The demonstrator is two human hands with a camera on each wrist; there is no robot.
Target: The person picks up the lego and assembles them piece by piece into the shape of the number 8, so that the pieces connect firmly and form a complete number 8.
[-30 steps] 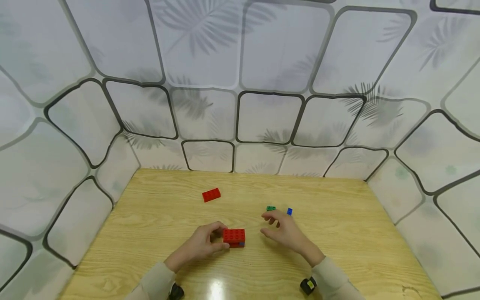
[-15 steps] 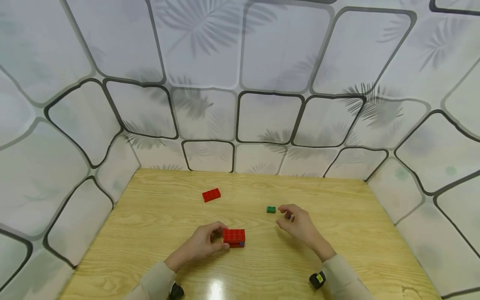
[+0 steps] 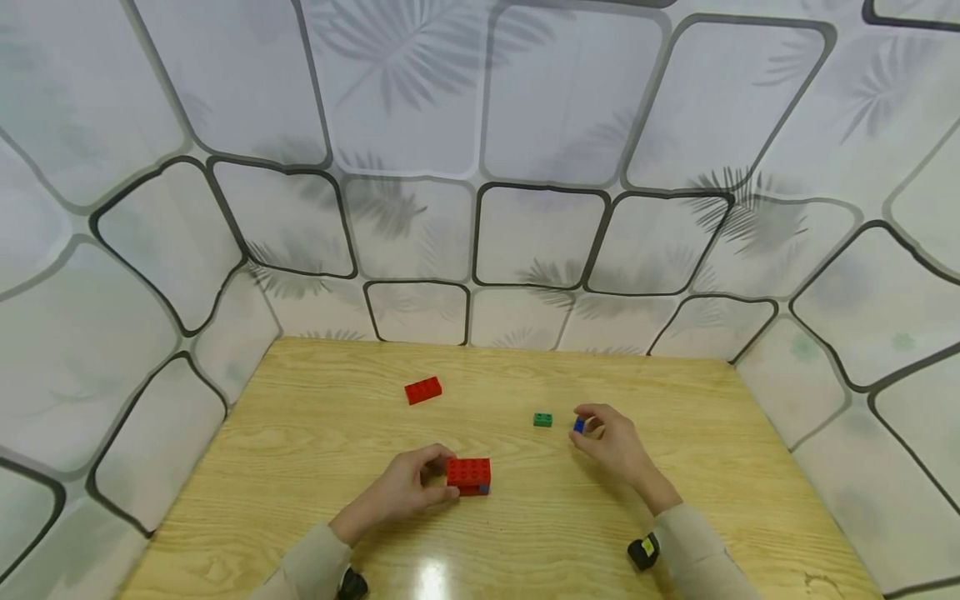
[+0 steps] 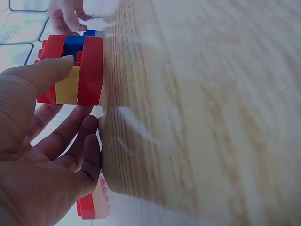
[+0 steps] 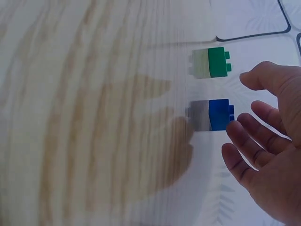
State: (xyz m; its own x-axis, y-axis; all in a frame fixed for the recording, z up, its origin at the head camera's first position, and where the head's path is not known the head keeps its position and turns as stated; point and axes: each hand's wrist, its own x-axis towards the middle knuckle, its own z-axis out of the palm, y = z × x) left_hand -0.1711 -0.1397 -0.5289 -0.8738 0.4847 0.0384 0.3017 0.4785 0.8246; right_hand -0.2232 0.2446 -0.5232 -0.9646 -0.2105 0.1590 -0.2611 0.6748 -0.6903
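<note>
My left hand [image 3: 401,483] holds a stack of toy building bricks [image 3: 468,472] on the table, thumb in front and fingers behind. In the left wrist view the stack has two red bricks, with a yellow brick [image 4: 67,87] and a blue brick [image 4: 74,43] between them. My right hand [image 3: 617,442] is at a small loose blue brick [image 3: 579,425], thumb and forefinger parted around it. The right wrist view shows those fingers spread; whether a fingertip touches the brick I cannot tell. A small green brick [image 5: 217,62] sits beside the blue one.
Farther back on the wooden table [image 3: 337,367] lies a loose red brick [image 3: 423,390], left of the stack. A patterned white curtain [image 3: 540,233] surrounds the table's back and sides. Black wrist cameras [image 3: 643,552] are worn under both sleeves.
My right hand has moved rightward, past the green brick to the small blue brick, uncovering the green one. My left hand and the stack have stayed in place.
</note>
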